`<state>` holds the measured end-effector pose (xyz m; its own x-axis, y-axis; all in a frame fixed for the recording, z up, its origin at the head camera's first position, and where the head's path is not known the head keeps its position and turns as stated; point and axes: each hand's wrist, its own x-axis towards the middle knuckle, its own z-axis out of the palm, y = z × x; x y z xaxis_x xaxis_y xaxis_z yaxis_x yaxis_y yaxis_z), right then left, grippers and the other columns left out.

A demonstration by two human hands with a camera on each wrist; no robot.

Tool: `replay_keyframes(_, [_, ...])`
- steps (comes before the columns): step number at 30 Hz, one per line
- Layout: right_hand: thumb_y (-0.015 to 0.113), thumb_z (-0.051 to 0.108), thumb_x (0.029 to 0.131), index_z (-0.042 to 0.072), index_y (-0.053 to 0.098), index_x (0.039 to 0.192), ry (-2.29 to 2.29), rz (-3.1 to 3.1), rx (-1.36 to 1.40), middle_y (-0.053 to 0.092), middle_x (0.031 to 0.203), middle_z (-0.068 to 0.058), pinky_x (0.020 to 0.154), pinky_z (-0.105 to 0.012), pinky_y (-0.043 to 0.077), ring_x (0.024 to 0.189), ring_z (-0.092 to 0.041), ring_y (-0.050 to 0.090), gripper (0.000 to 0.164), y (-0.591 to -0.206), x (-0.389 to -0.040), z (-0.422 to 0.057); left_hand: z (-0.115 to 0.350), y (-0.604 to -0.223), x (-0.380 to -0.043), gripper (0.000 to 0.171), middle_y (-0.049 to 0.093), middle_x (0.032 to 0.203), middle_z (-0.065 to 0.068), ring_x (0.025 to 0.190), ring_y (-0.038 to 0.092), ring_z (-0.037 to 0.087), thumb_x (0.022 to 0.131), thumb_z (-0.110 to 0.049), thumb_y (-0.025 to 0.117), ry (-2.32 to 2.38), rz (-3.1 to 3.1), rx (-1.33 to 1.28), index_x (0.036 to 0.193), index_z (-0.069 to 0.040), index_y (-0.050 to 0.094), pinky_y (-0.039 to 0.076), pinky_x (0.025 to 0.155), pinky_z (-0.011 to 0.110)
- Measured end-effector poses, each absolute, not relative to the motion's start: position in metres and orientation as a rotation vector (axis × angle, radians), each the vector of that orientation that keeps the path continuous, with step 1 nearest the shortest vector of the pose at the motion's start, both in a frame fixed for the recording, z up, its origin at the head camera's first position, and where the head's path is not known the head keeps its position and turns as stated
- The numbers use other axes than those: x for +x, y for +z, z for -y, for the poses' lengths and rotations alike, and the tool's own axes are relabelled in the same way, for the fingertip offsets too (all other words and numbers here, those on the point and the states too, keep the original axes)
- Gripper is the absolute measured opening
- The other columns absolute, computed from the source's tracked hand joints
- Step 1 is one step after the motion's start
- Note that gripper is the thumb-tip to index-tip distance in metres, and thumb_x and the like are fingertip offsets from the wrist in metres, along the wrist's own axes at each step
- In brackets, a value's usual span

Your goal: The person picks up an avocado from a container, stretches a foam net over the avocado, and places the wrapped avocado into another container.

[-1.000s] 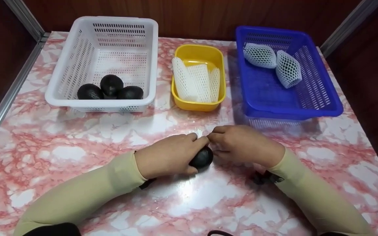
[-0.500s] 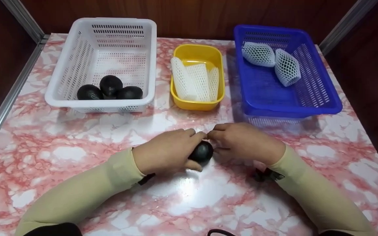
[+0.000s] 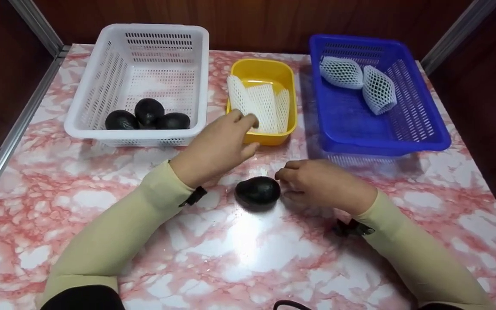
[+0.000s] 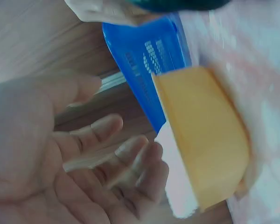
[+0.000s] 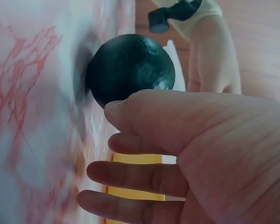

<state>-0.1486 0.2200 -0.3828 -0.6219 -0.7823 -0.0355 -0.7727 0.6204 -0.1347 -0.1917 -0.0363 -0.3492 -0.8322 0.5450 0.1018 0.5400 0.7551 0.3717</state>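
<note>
Dark wood-grain panels (image 3: 265, 26) rise behind a tabletop (image 3: 28, 185) patterned in red and white marbling. We look down at three containers along the far side: a white basket (image 3: 144, 134) at left holding three dark fruits (image 3: 149, 112), a yellow tub (image 3: 269, 139) with white foam net sleeves (image 3: 265, 105) in the middle, and a blue basket (image 3: 351, 125) at right with two net-wrapped pieces (image 3: 379, 90). We judge the tub sits between the baskets so either hand can reach it; its sleeves stick up, likely leaving their edges easy to grasp.

Nearer us, one loose avocado (image 3: 258, 190) lies on its side on the tabletop, narrow end leftward, probably its steadiest pose. Beside its broad end is the right hand (image 3: 325, 183), fingers extended and spread, gripping nothing; perhaps it is there as a guard against rolling. Whether the thumb touches the fruit, we cannot tell. The left hand (image 3: 218, 146) reaches to the tub's near rim, fingers loosely bent and apart, nothing held.
</note>
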Motion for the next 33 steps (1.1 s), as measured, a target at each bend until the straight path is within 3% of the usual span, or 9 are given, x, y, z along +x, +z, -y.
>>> replay_keyframes(4, [0.075, 0.028, 0.089, 0.015, 0.070, 0.115, -0.149, -2.747, -1.311, 0.068, 0.095, 0.001, 0.068, -0.036, 0.057, 0.075, -0.015, 0.066, 0.030, -0.384, -0.150, -0.221, 0.027, -0.348, -0.202, 0.055, 0.056, 0.121, 0.019, 0.088, 0.061, 0.032, 0.098, -0.046, 0.063, 0.573, -3.020, 0.747, 0.143, -0.015, 0.051, 0.055, 0.085, 0.049])
replay_keyframes(9, [0.075, 0.027, 0.090, 0.016, 0.070, 0.117, -0.143, -2.737, -1.257, 0.067, 0.094, 0.002, 0.067, -0.036, 0.057, 0.074, -0.016, 0.065, 0.029, -0.385, -0.152, -0.224, 0.016, -0.351, -0.217, 0.068, 0.056, 0.131, 0.029, 0.092, 0.066, 0.040, 0.097, -0.060, 0.059, 0.497, -3.002, 0.571, 0.153, -0.023, 0.045, 0.057, 0.088, 0.055])
replay_keyframes(11, [0.076, 0.026, 0.090, 0.016, 0.070, 0.117, -0.149, -2.733, -1.231, 0.068, 0.094, 0.001, 0.068, -0.035, 0.057, 0.075, -0.015, 0.065, 0.030, -0.384, -0.152, -0.225, 0.015, -0.353, -0.221, 0.069, 0.059, 0.127, 0.028, 0.095, 0.067, 0.041, 0.097, -0.064, 0.056, 0.433, -2.998, 0.535, 0.148, -0.017, 0.052, 0.057, 0.087, 0.055])
replay_keyframes(16, [0.078, 0.024, 0.090, 0.013, 0.070, 0.121, -0.186, -2.717, -1.195, 0.070, 0.097, -0.002, 0.072, -0.035, 0.058, 0.080, -0.015, 0.066, 0.034, -0.384, -0.155, -0.229, 0.014, -0.354, -0.228, 0.068, 0.065, 0.110, 0.020, 0.089, 0.068, 0.037, 0.096, -0.066, 0.055, 0.369, -3.010, 0.492, 0.113, -0.001, 0.070, 0.058, 0.080, 0.053])
replay_keyframes(20, [0.079, 0.025, 0.090, 0.013, 0.070, 0.121, -0.193, -2.711, -1.195, 0.070, 0.097, -0.003, 0.073, -0.035, 0.057, 0.081, -0.015, 0.066, 0.034, -0.385, -0.156, -0.230, 0.013, -0.352, -0.229, 0.055, 0.064, 0.109, 0.020, 0.088, 0.067, 0.036, 0.098, -0.053, 0.061, 0.458, -3.035, 0.554, 0.108, 0.000, 0.070, 0.058, 0.083, 0.052])
replay_keyframes(27, [0.078, 0.024, 0.091, 0.014, 0.070, 0.121, -0.194, -2.710, -1.183, 0.071, 0.099, -0.002, 0.075, -0.035, 0.058, 0.083, -0.016, 0.067, 0.033, -0.385, -0.156, -0.229, 0.016, -0.345, -0.227, 0.016, 0.063, 0.106, 0.016, 0.090, 0.067, 0.035, 0.100, -0.022, 0.065, 0.694, -3.122, 0.686, 0.109, -0.009, 0.066, 0.058, 0.082, 0.047])
replay_keyframes(30, [0.077, 0.024, 0.092, 0.015, 0.070, 0.122, -0.194, -2.705, -1.171, 0.071, 0.101, -0.001, 0.076, -0.035, 0.059, 0.086, -0.016, 0.068, 0.031, -0.385, -0.156, -0.229, 0.021, -0.339, -0.221, 0.022, 0.063, 0.107, 0.014, 0.089, 0.067, 0.032, 0.099, -0.016, 0.067, 0.855, -3.132, 0.752, 0.119, -0.010, 0.059, 0.059, 0.080, 0.042])
replay_keyframes(33, [0.076, 0.023, 0.093, 0.016, 0.070, 0.121, -0.197, -2.702, -1.162, 0.071, 0.102, 0.000, 0.077, -0.035, 0.059, 0.087, -0.015, 0.069, 0.030, -0.384, -0.156, -0.229, 0.027, -0.331, -0.214, 0.047, 0.066, 0.105, 0.014, 0.087, 0.067, 0.031, 0.097, -0.016, 0.070, 0.953, -3.162, 0.810, 0.137, -0.010, 0.047, 0.060, 0.078, 0.041])
